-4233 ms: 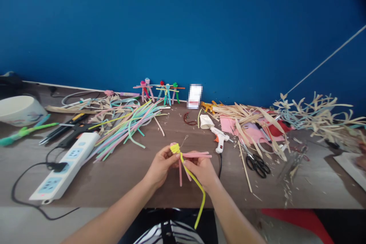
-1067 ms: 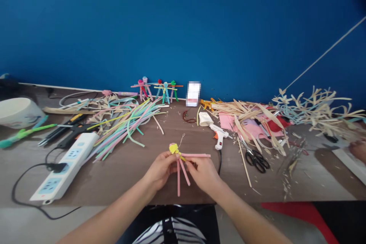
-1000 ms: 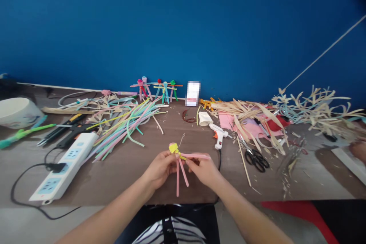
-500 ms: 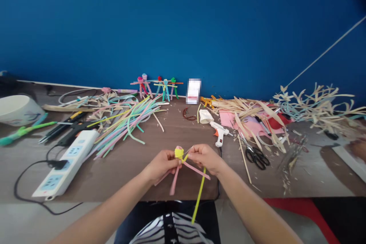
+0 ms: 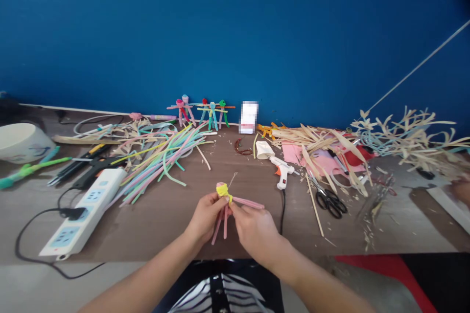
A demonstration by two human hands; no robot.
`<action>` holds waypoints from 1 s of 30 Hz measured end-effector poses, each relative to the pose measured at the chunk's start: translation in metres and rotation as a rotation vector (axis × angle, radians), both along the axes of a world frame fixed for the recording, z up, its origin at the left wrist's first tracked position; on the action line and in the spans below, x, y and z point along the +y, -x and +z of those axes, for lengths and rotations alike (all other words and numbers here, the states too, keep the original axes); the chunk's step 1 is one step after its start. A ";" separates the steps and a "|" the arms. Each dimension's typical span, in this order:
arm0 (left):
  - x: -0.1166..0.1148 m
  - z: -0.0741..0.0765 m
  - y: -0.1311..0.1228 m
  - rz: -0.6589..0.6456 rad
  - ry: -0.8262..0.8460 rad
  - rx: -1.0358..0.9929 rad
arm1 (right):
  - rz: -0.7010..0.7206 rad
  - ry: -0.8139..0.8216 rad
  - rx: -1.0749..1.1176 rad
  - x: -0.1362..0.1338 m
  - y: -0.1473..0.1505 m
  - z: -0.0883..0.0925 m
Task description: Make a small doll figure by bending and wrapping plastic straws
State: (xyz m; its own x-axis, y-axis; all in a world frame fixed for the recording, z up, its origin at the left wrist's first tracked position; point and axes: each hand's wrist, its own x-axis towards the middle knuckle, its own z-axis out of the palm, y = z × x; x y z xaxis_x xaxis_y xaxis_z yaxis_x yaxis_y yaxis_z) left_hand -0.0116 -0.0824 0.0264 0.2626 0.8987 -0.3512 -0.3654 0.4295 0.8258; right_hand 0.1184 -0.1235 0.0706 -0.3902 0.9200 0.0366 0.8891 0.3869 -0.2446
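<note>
Near the table's front edge, my left hand (image 5: 201, 214) pinches a small pipe-cleaner doll (image 5: 222, 189) just below its yellow-wrapped head. Two pink legs (image 5: 225, 227) hang beneath, and a pink arm (image 5: 247, 202) sticks out to the right. My right hand (image 5: 255, 229) is closed against the doll's body, its fingertips at a yellow pipe cleaner (image 5: 230, 198) that circles the neck. The far end of that yellow strand is hidden by my hand. A thin pale strand rises behind the head.
Several finished dolls (image 5: 212, 113) stand against the blue wall. Loose pipe cleaners (image 5: 167, 156) and a power strip (image 5: 86, 210) lie left. A white glue gun (image 5: 282, 171), black scissors (image 5: 331, 201) and pale dried strips (image 5: 312, 139) are right. Another person's hand (image 5: 463, 188) shows at the right edge.
My right hand has moved down and left, close against the doll. The yellow strand's long tail, hanging before, no longer shows. The doll has shifted slightly left.
</note>
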 end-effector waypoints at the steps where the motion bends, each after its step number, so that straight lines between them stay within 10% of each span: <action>1: 0.000 -0.001 0.000 0.003 0.046 -0.057 | -0.001 -0.009 -0.048 -0.002 0.000 -0.003; 20: 0.002 -0.002 -0.003 0.026 0.310 -0.233 | -0.034 -0.043 0.068 -0.002 -0.006 -0.016; 30: -0.001 0.008 0.006 -0.167 0.354 -0.235 | -0.290 0.485 0.900 0.031 -0.024 -0.035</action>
State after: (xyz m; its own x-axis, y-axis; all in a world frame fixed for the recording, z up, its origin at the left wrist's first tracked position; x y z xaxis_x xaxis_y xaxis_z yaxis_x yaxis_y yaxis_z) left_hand -0.0174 -0.0834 0.0343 0.5034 0.6726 -0.5424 -0.4270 0.7394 0.5206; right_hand 0.1420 -0.0924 0.0354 -0.1654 0.9672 -0.1929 0.3470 -0.1261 -0.9294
